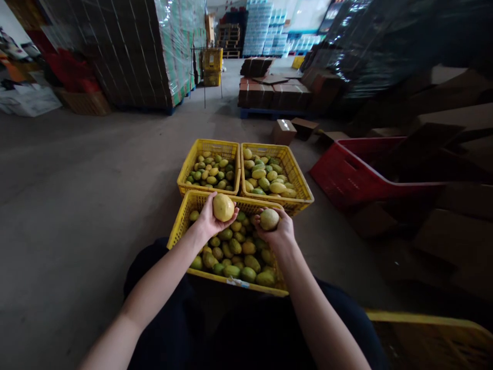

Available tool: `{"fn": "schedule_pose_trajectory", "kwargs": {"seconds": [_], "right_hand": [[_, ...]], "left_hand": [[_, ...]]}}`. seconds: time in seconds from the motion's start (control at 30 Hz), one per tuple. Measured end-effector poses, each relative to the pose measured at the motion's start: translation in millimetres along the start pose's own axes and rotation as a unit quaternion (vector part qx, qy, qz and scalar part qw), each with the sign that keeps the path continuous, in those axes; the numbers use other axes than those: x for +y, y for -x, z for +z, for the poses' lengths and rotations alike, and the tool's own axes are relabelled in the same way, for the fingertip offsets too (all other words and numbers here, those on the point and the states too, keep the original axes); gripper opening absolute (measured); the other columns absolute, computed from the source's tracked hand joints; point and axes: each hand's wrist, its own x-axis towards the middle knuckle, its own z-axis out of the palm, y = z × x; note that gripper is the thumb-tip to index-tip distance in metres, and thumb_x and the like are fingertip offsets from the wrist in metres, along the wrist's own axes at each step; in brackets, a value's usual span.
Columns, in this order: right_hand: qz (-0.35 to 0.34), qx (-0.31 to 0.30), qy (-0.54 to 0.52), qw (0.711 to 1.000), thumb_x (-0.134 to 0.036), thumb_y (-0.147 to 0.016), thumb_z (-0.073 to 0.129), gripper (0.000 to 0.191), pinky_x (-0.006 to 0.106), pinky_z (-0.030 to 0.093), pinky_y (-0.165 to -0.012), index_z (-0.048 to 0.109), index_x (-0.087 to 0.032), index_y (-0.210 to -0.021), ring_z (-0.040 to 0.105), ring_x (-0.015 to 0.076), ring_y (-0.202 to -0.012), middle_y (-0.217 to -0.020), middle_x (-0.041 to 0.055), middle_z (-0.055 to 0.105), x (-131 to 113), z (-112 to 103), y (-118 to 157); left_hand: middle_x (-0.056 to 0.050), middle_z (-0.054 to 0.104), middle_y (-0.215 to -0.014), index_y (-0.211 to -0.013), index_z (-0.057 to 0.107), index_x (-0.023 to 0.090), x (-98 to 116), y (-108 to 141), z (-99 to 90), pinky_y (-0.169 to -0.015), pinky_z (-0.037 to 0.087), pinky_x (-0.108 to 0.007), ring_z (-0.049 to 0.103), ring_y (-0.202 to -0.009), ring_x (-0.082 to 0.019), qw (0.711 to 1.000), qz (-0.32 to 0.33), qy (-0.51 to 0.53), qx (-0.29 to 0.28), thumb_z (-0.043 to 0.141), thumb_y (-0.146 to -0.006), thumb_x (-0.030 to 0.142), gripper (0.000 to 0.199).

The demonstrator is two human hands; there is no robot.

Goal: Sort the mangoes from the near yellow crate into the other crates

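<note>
My left hand is closed around a smooth yellow fruit, palm turned up. A paler yellow-green, rounded fruit rests in my right hand, with the fingers curled about it. Both hands are above the near yellow plastic crate, which holds many green and yellow oval fruits. Which kind of fruit this is, I cannot tell for sure. Just beyond stand two more yellow crates, a left one and a right one, each holding similar fruit.
A red crate stands at right, near dark cardboard boxes. The rim of another yellow crate shows at lower right. Farther off are a small carton, stacked flat cardboard on a blue pallet and a tall wrapped stack.
</note>
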Motion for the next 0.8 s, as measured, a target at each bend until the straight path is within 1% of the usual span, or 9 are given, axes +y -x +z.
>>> {"fn": "schedule_pose_trajectory", "kwargs": {"seconds": [0.13,0.3,0.43,0.5,0.57,0.63,0.7,0.8], "right_hand": [[-0.009,-0.006,-0.005,1.0,-0.025,-0.071,0.049,0.011,0.024,0.046,-0.037,0.056,-0.02,-0.079,0.054,0.0146,-0.044,-0.057,0.0002,0.062,-4,0,3],[-0.013,-0.014,-0.011,1.0,-0.025,-0.071,0.046,0.012,0.024,0.045,-0.036,0.056,-0.019,-0.075,0.054,0.0155,-0.043,-0.052,0.0019,0.06,-7,2,9],[-0.031,-0.041,0.007,0.999,-0.023,-0.068,0.051,0.007,0.023,0.042,-0.034,0.055,-0.019,-0.07,0.052,0.0141,-0.042,-0.05,0.0016,0.058,-2,4,13],[-0.053,-0.058,0.021,0.997,-0.022,-0.066,0.054,0.005,0.022,0.042,-0.033,0.056,-0.018,-0.067,0.052,0.0138,-0.042,-0.051,0.0015,0.059,2,4,16],[-0.07,-0.064,0.035,0.995,-0.022,-0.066,0.056,0.004,0.023,0.044,-0.034,0.056,-0.018,-0.064,0.054,0.0137,-0.042,-0.051,0.0012,0.059,6,5,18],[-0.07,-0.067,0.052,0.994,-0.021,-0.066,0.056,0.005,0.024,0.045,-0.035,0.056,-0.018,-0.061,0.054,0.014,-0.041,-0.049,0.0016,0.059,9,6,21],[-0.055,-0.075,0.076,0.993,-0.021,-0.066,0.055,0.009,0.024,0.044,-0.034,0.055,-0.018,-0.058,0.053,0.0144,-0.039,-0.047,0.0028,0.058,12,7,24],[-0.043,-0.08,0.096,0.991,-0.02,-0.068,0.053,0.013,0.024,0.043,-0.032,0.055,-0.017,-0.056,0.052,0.0145,-0.037,-0.046,0.0035,0.058,17,8,27]], "left_hand": [[-0.009,0.068,-0.072,-0.1,0.064,0.011,-1,0,-0.1,-0.052,0.056,-0.031,0.066,-0.062,-0.02,1.0,0.011,-0.011,-0.007,0.052,-0.086,0.047,0.04],[-0.008,0.068,-0.072,-0.084,0.065,0.014,-2,3,0.7,-0.052,0.055,-0.03,0.065,-0.06,-0.019,0.997,0.036,-0.047,-0.053,0.048,-0.086,0.044,0.035],[-0.008,0.067,-0.068,-0.079,0.064,0.013,-5,4,2.1,-0.048,0.053,-0.03,0.064,-0.055,-0.019,0.99,0.06,-0.094,-0.081,0.047,-0.085,0.044,0.035],[-0.008,0.066,-0.066,-0.077,0.063,0.013,-8,3,2.6,-0.045,0.051,-0.029,0.064,-0.052,-0.019,0.98,0.091,-0.132,-0.115,0.047,-0.084,0.044,0.036],[-0.008,0.066,-0.065,-0.076,0.063,0.013,-10,2,2.6,-0.043,0.049,-0.028,0.063,-0.05,-0.019,0.964,0.13,-0.176,-0.15,0.048,-0.082,0.044,0.035],[-0.007,0.067,-0.065,-0.077,0.063,0.013,-13,1,2.3,-0.043,0.048,-0.027,0.062,-0.049,-0.018,0.948,0.158,-0.215,-0.175,0.052,-0.079,0.044,0.034],[-0.007,0.068,-0.066,-0.079,0.063,0.013,-15,-1,1.5,-0.044,0.048,-0.026,0.063,-0.049,-0.018,0.938,0.169,-0.24,-0.185,0.054,-0.078,0.045,0.033],[-0.007,0.068,-0.066,-0.08,0.063,0.014,-18,-3,0.3,-0.044,0.048,-0.027,0.063,-0.048,-0.018,0.937,0.164,-0.249,-0.184,0.053,-0.078,0.045,0.033]]}}
